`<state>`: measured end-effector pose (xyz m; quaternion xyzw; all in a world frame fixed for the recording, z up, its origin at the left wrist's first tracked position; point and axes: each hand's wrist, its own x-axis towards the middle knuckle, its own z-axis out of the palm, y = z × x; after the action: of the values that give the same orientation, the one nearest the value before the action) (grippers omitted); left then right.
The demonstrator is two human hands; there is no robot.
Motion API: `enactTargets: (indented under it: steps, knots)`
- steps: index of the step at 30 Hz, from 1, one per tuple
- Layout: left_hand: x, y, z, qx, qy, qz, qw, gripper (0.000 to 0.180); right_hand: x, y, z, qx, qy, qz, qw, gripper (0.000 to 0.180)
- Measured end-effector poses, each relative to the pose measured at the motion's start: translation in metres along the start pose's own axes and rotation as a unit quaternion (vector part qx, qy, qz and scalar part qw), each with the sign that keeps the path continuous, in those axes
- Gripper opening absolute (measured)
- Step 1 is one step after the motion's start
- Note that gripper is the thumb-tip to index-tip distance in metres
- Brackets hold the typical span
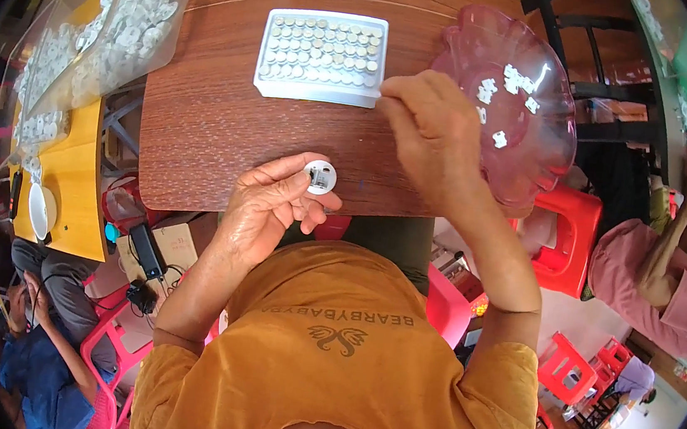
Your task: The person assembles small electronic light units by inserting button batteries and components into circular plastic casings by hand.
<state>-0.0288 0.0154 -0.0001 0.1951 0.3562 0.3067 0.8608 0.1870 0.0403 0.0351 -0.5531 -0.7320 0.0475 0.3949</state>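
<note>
My left hand [261, 202] pinches a small round white disc-shaped part [321, 177] at the table's near edge. Its upward face shows a dark and metallic insert. Farther away, a white rectangular tray [318, 93] holds rows of small round silvery button cells [323, 49]. My right hand [437, 120] hovers at the tray's right edge with thumb and fingers drawn together. Whatever may be between those fingertips is hidden. Right of that hand, a translucent pink scalloped dish [546, 156] holds several small white pieces [517, 80].
Clear plastic bins [16, 105] of white round parts stand on a yellow table [78, 187] at the left, near a white bowl [42, 212]. A red stool [567, 238] stands right of my brown table [226, 135]. Other people sit at both sides.
</note>
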Motion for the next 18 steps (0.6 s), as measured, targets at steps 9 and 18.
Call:
enactTargets:
  steps: [9, 18]
  knots:
    - [-0.008, 0.002, -0.007, -0.022, -0.002, 0.014, 1.0, 0.033, 0.025, -0.015, 0.061, -0.023, 0.022, -0.027, 0.999, 0.011]
    - [-0.009, 0.005, -0.01, -0.03, -0.003, 0.024, 0.999, 0.033, 0.027, -0.01, 0.078, -0.086, -0.002, -0.087, 0.992, 0.009]
